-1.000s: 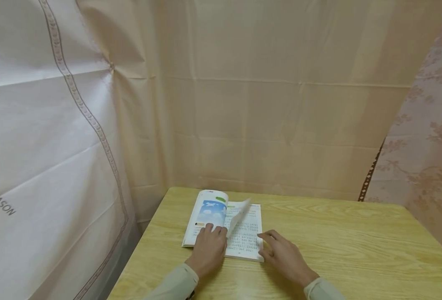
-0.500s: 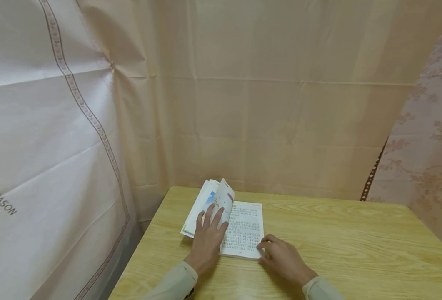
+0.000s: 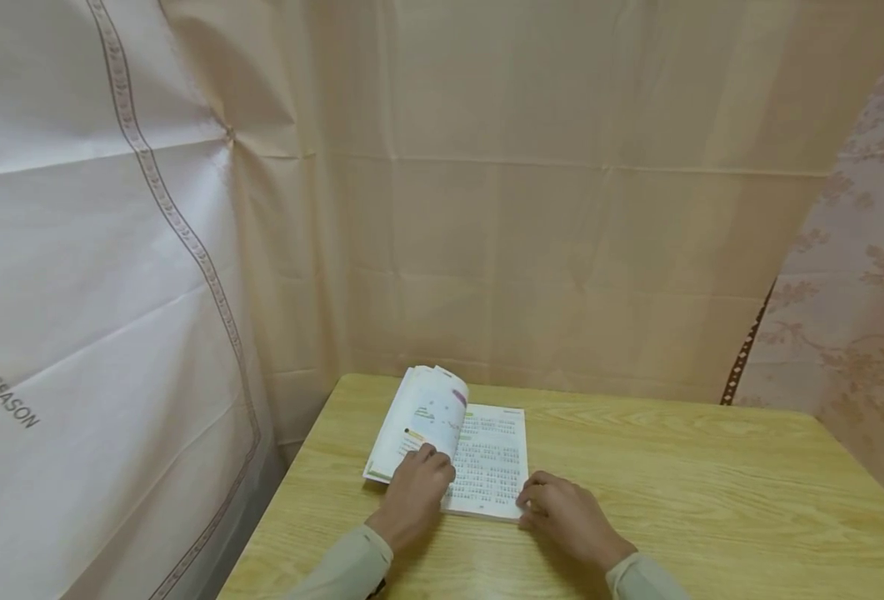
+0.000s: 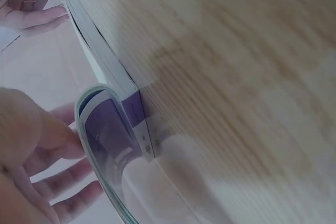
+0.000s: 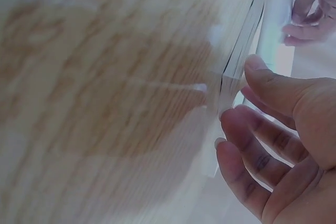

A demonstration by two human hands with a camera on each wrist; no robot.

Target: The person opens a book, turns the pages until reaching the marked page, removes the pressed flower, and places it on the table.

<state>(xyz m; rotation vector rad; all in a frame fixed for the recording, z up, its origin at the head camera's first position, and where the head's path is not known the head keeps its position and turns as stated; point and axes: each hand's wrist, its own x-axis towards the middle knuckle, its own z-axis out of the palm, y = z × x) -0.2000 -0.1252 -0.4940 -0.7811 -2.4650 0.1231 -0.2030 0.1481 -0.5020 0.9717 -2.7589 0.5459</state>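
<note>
An open book (image 3: 488, 462) lies on the wooden table, with printed text on its right page and a picture on its bulging left page (image 3: 430, 412). My left hand (image 3: 415, 487) rests on the lower part of the left page near the spine. In the left wrist view, that hand's loosely bent fingers (image 4: 79, 203) touch the curved pages. At the book's lower right corner is my right hand (image 3: 565, 512), its fingers curled at the page edge. The right wrist view has the thumb (image 5: 268, 80) against the stacked page edges, the other fingers bent beside it.
The wooden table (image 3: 674, 483) extends to the right of the book. Pale cloth hangs behind the table (image 3: 531, 250) and on the left (image 3: 112, 333). A flower-patterned cloth (image 3: 854, 317) hangs on the right.
A leaf has turned over from right to left and now lies on the left side, covering the blue picture. My left hand has pressed it down; the right hand has moved slightly lower along the edge.
</note>
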